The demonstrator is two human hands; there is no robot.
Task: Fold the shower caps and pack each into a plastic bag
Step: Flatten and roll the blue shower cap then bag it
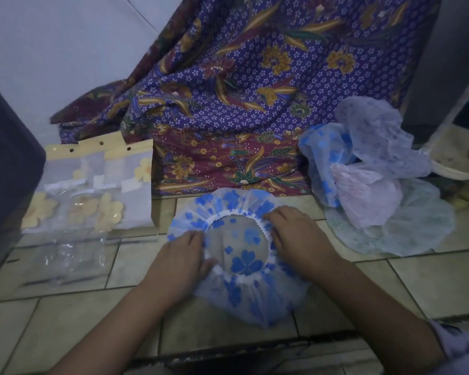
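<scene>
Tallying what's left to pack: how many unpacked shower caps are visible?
5: blue-flowered cap front centre; piled at right: blue cap, white cap, pink cap, pale green cap underneath. Others may be hidden.

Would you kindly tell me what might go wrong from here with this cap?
1. The cap is puffy with a gathered elastic rim, held by the left hand and right hand; it may spring open once folded.
2. The bags are clear, lie flat and barely show on the dim floor, so picking one up may be fiddly.
</scene>
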